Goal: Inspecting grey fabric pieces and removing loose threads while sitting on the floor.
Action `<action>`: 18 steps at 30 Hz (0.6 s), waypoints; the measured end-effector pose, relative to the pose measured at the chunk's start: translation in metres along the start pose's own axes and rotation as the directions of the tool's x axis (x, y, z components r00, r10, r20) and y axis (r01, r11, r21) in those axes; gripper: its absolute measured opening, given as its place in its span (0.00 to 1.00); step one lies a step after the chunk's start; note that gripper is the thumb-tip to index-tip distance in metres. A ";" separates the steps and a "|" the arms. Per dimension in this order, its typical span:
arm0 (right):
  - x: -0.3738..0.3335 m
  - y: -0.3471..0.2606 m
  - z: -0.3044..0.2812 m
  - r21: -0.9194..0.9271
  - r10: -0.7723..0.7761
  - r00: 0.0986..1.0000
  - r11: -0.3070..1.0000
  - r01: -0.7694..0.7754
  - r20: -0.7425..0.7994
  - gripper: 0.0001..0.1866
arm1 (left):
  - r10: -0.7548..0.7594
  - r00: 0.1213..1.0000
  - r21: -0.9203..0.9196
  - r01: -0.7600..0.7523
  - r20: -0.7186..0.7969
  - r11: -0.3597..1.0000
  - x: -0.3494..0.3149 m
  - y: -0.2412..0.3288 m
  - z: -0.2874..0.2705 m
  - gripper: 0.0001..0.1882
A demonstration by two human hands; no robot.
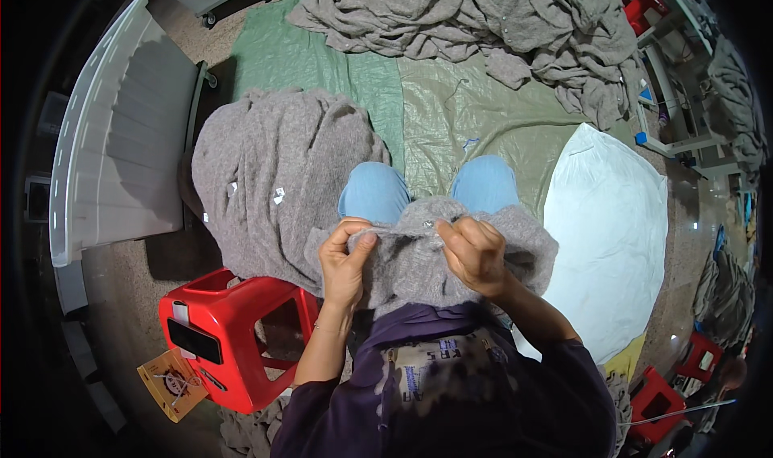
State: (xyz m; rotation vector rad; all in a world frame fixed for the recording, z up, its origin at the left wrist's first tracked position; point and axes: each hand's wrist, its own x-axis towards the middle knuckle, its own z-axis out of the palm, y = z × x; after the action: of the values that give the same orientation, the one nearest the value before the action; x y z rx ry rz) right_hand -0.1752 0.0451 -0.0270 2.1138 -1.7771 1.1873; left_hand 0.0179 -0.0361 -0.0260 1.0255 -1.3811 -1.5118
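A grey-brown knitted garment (411, 271) lies bunched across my lap, over my knees in light blue trousers. My left hand (345, 263) pinches its edge between thumb and fingers. On the same edge, a short way to the right, my right hand (473, 252) is closed with the fingers curled in. The strip of knit between the two hands is drawn fairly straight. A small shiny spot shows beside the right fingertips; I cannot tell what it is. Left of my knees rises a large heap of the same grey knitwear (282, 168), with small white tags on it.
A red plastic stool (266, 369) at my left carries a black phone (193, 341); a yellow box (171, 384) is beside it. A white wheeled bin (121, 136) stands far left. More knitwear (483, 15) lies piled on the green tarp (370, 79). A white sack (608, 240) lies right.
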 end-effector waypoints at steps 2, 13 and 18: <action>0.000 -0.001 -0.001 -0.004 0.006 0.999 1.000 -0.006 0.038 0.13 | -0.049 0.998 -0.144 0.041 -0.050 0.989 -0.003 0.000 0.002 0.03; 0.026 0.009 -0.028 0.404 0.585 0.784 0.679 -0.613 0.207 0.10 | -0.345 0.926 -0.227 0.373 0.156 0.899 0.007 0.009 -0.011 0.05; 0.051 -0.012 -0.018 0.493 0.273 0.906 0.769 -0.408 0.324 0.10 | -0.265 0.923 -0.051 0.290 0.279 0.956 0.008 0.014 0.016 0.04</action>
State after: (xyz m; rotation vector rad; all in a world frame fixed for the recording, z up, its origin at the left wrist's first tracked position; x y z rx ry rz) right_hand -0.1736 0.0193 0.0214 2.3657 -2.2131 1.8029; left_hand 0.0009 -0.0393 -0.0115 1.0183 -1.3754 -1.9690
